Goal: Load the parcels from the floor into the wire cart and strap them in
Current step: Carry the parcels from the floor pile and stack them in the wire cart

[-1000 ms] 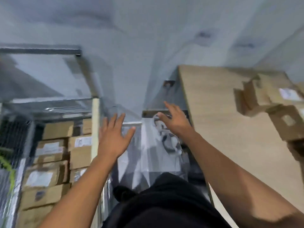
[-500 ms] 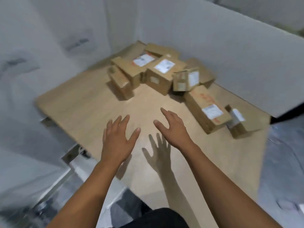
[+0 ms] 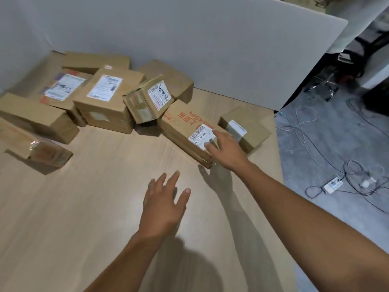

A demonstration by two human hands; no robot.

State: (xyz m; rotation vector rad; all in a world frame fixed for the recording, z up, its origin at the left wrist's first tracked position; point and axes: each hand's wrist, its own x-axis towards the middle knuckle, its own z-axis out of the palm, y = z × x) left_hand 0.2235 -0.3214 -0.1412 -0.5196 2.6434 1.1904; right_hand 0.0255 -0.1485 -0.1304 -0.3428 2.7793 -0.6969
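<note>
The right hand (image 3: 226, 150) lies open, fingers spread, over the near end of a long box (image 3: 185, 131) printed in red, its fingertips at the white label (image 3: 201, 135); it grips nothing. The left hand (image 3: 163, 205) hovers open and empty above the wooden floor (image 3: 94, 197). The long box lies flat at the right of a heap of parcels (image 3: 105, 98) against a grey wall (image 3: 210, 49), a small box (image 3: 245, 131) just beside it. Cables (image 3: 347, 175) trail over grey concrete on the right.
</note>
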